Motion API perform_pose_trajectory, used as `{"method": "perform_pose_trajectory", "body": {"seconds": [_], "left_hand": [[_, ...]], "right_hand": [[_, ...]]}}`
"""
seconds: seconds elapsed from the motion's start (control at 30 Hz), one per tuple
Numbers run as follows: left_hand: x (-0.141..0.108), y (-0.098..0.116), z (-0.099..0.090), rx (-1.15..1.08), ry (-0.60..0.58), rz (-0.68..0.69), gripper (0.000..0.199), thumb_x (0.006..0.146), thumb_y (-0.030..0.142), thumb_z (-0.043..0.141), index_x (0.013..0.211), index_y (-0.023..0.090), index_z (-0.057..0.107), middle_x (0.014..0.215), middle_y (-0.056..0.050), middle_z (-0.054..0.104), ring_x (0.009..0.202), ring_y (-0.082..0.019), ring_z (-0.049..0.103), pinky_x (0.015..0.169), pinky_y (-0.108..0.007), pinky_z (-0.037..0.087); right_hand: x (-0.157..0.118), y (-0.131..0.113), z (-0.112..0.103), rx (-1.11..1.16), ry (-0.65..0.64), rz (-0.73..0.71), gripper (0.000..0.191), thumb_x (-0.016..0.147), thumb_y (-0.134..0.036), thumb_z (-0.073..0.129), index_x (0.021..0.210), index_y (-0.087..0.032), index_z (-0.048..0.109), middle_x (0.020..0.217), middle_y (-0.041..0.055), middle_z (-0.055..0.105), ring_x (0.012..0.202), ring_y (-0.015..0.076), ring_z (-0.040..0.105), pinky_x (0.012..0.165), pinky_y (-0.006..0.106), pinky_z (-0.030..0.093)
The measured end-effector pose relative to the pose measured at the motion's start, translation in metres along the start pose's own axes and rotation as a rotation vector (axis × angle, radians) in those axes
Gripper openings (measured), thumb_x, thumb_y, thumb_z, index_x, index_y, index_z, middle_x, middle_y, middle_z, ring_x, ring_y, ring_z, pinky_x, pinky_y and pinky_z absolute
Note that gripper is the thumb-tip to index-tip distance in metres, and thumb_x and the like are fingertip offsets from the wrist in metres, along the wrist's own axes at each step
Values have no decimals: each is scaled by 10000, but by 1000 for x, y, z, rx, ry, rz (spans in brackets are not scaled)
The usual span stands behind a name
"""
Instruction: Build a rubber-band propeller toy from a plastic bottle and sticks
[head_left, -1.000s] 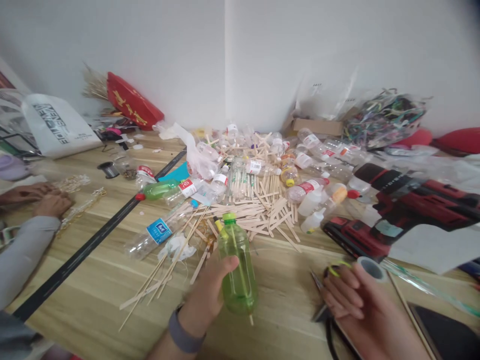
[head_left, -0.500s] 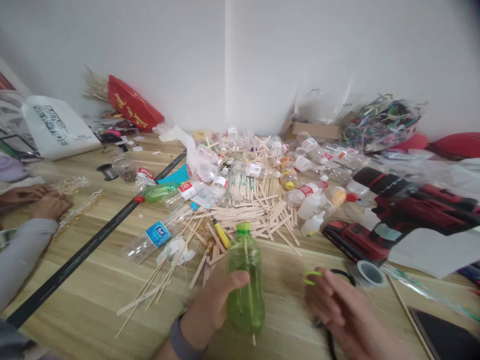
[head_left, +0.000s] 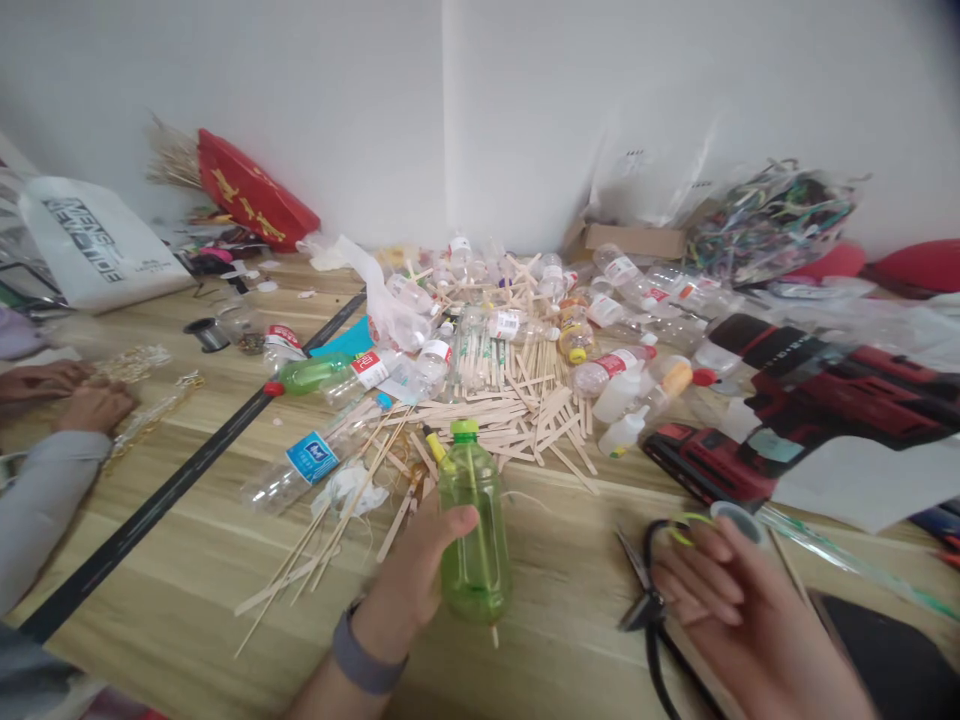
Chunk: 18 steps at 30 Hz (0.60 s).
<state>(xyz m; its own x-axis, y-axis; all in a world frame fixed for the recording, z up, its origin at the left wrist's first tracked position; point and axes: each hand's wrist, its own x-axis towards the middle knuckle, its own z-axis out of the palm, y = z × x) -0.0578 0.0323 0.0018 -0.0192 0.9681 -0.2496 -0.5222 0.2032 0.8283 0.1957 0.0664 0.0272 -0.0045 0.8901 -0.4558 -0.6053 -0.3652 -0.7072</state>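
Observation:
My left hand (head_left: 420, 560) is wrapped round a green plastic bottle (head_left: 476, 550) with a light green cap, its thumb across the front. A thin wooden stick (head_left: 495, 637) runs up inside the bottle and pokes out of its bottom. The fingers of my right hand (head_left: 720, 590) are curled around a small yellow-green ring (head_left: 681, 530). Against these fingers are black-handled scissors (head_left: 643, 605), blades slightly apart and pointing away from me. Whether the fingers also grip the scissors' handle, I cannot tell.
A red and black cordless drill (head_left: 810, 400) stands at the right. Clear bottles (head_left: 615, 370) and flat wooden sticks (head_left: 480, 425) are heaped ahead, with skewers (head_left: 330, 540) nearer me. A black strip (head_left: 150, 510) crosses the table. At the left are another person's hands (head_left: 90, 400).
My right hand has moved right with the green ring, and the scissors' blades now show beside it. The bottle in my left hand has shifted slightly left and up in view.

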Motion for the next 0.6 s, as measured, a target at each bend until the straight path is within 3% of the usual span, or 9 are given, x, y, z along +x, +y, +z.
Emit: {"method": "perform_pose_trajectory", "body": {"seconds": [0.1,0.2,0.4,0.5,0.6], "left_hand": [[-1,2,7,-26,-57,0,426,706,437,790,1055,203,717,872,-46,716,778,-204,628,685,-287,475],[-1,1,11,-44,-118,0,375,681,423,814,968,203,713,825,-32,691,728,-185,607,652,-274,462],[-5,-5,16,9,-214,-13,499,644,420,853,1058,192,692,903,-45,702,768,-183,618,657,-264,463],[-5,-5,11,38,-129,21,478,605,418,871,999,199,709,818,-17,689,721,-171,614,633,-257,465],[-2,2,1,17,70,47,385,625,426,846,902,194,712,730,-5,673,676,-172,620,631,-274,487]], "right_hand": [[-5,24,26,-79,-198,112,478,623,-494,891,581,-205,513,493,-93,267,467,79,168,449,238,271],[-8,38,38,-162,-347,131,466,738,-569,797,619,-195,544,483,-88,297,471,83,186,481,252,219],[-15,50,54,-364,-433,118,535,739,-668,744,631,-174,568,484,-71,369,486,81,242,508,270,163],[-13,42,45,-341,-414,116,517,740,-623,773,609,-184,534,499,-67,375,486,81,255,504,277,180],[0,14,5,-202,-272,81,519,698,-563,830,575,-208,471,482,-86,306,462,80,246,486,292,207]]}}
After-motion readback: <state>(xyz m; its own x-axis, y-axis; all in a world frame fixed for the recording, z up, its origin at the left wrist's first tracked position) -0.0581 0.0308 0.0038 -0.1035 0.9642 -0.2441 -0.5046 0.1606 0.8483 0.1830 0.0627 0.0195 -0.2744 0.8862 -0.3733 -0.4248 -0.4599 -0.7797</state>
